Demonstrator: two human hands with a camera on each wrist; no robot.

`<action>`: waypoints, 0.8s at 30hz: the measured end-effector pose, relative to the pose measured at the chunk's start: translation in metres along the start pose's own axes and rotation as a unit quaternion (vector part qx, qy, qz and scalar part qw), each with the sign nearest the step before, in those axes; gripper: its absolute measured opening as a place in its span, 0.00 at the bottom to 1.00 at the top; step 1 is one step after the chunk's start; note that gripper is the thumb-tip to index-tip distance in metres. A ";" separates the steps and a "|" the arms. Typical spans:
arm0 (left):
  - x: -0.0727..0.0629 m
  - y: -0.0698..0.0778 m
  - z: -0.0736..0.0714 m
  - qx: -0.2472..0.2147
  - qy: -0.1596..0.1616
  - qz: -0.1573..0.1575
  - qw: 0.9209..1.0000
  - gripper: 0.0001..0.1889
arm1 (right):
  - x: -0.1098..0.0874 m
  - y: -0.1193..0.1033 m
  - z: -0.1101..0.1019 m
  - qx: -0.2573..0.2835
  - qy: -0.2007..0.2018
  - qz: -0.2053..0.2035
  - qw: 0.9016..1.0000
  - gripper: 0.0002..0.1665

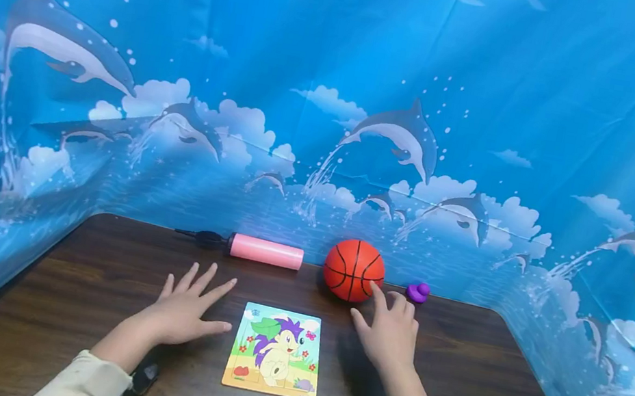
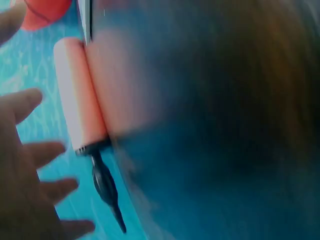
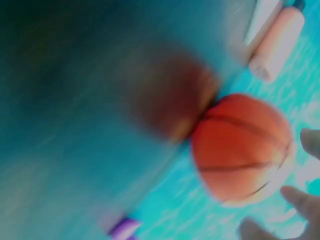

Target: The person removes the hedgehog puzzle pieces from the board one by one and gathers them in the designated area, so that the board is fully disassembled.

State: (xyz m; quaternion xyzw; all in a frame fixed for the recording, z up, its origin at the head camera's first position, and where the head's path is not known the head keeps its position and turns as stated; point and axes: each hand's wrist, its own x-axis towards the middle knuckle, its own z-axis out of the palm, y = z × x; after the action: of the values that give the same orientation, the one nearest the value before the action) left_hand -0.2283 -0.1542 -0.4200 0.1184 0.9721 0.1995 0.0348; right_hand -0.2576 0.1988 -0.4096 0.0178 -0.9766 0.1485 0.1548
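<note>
My left hand (image 1: 184, 312), fingers straight and spread, hovers over the table left of a square picture puzzle (image 1: 276, 351) showing a purple-haired hedgehog. In the left wrist view, the spread fingers of the left hand (image 2: 25, 170) appear beside a pink hand pump (image 2: 80, 95) with a black nozzle. To the puzzle's right is my right hand (image 1: 392, 334), its fingers loosely bent and holding nothing. Its index fingertip overlaps the lower right of an orange toy basketball (image 1: 354, 271); whether it touches, I cannot tell. In the right wrist view, the basketball (image 3: 242, 147) is near the fingertips.
A small purple toy (image 1: 418, 292) sits at the table's back edge, right of the basketball. The pump (image 1: 267, 251) lies along that edge, left of the ball. Behind the dark wooden table (image 1: 188, 385) hangs a blue dolphin-printed curtain (image 1: 319, 32).
</note>
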 end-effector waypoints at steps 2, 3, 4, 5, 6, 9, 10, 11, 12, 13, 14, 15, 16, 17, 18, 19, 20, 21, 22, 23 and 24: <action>-0.001 0.010 0.002 -0.003 -0.025 0.028 0.999 0.41 | 0.000 -0.018 0.001 0.012 0.017 -0.035 0.999 0.36; -0.003 0.017 0.003 -0.002 -0.036 0.046 0.998 0.39 | 0.000 -0.027 0.002 0.020 0.014 -0.054 0.998 0.33; -0.004 0.024 0.004 0.003 -0.045 0.071 0.996 0.36 | 0.000 -0.037 0.003 0.033 0.001 -0.072 0.997 0.31; -0.005 0.031 0.006 0.012 -0.051 0.103 0.993 0.33 | 0.000 -0.046 0.004 0.044 -0.019 -0.089 0.995 0.30; -0.006 0.038 0.007 0.022 -0.057 0.136 0.989 0.29 | 0.001 -0.055 0.006 0.055 -0.046 -0.106 0.992 0.29; -0.008 0.052 0.012 0.070 -0.058 0.241 0.966 0.22 | 0.003 -0.077 0.012 0.075 -0.143 -0.157 0.974 0.26; -0.007 0.054 0.012 0.087 -0.052 0.268 0.958 0.22 | 0.005 -0.083 0.015 0.078 -0.174 -0.169 0.967 0.26; -0.005 0.054 0.013 0.105 -0.044 0.287 0.951 0.22 | 0.006 -0.089 0.018 0.076 -0.199 -0.180 0.960 0.25; -0.004 0.054 0.013 0.117 -0.039 0.297 0.947 0.23 | 0.008 -0.094 0.020 0.076 -0.223 -0.186 0.954 0.26; -0.002 0.053 0.013 0.128 -0.035 0.302 0.944 0.22 | 0.010 -0.099 0.023 0.075 -0.242 -0.189 0.949 0.26; 0.000 0.051 0.013 0.138 -0.033 0.300 0.943 0.22 | 0.011 -0.104 0.027 0.071 -0.257 -0.189 0.945 0.27; 0.002 0.049 0.013 0.145 -0.031 0.294 0.944 0.22 | 0.012 -0.108 0.029 0.071 -0.271 -0.182 0.943 0.27; 0.003 0.046 0.014 0.146 -0.031 0.285 0.947 0.21 | 0.013 -0.111 0.031 0.071 -0.282 -0.174 0.941 0.28; 0.004 0.044 0.014 0.146 -0.032 0.274 0.950 0.22 | 0.014 -0.114 0.033 0.070 -0.289 -0.166 0.940 0.29; 0.005 0.042 0.015 0.141 -0.033 0.262 0.954 0.23 | 0.015 -0.116 0.035 0.070 -0.295 -0.159 0.940 0.29; 0.006 0.039 0.016 0.137 -0.031 0.248 0.958 0.24 | 0.015 -0.118 0.037 0.067 -0.297 -0.153 0.940 0.30; 0.007 0.038 0.017 0.132 -0.029 0.235 0.963 0.26 | 0.016 -0.120 0.039 0.067 -0.301 -0.146 0.940 0.31; 0.008 0.036 0.017 0.122 -0.024 0.220 0.967 0.26 | 0.016 -0.121 0.040 0.066 -0.304 -0.141 0.940 0.31; 0.009 0.035 0.018 0.113 -0.020 0.206 0.972 0.27 | 0.016 -0.122 0.041 0.064 -0.305 -0.139 0.940 0.31; 0.010 0.035 0.018 0.105 -0.015 0.192 0.976 0.28 | 0.017 -0.122 0.042 0.061 -0.307 -0.137 0.940 0.31; 0.011 0.035 0.018 0.095 -0.011 0.176 0.980 0.28 | 0.017 -0.123 0.042 0.060 -0.309 -0.137 0.939 0.31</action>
State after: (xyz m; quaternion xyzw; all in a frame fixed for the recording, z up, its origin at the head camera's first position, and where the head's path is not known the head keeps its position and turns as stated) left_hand -0.2298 -0.1136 -0.4233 0.2930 0.9500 0.1078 -0.0014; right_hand -0.2765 0.0694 -0.4080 0.2052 -0.9538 0.1716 -0.1367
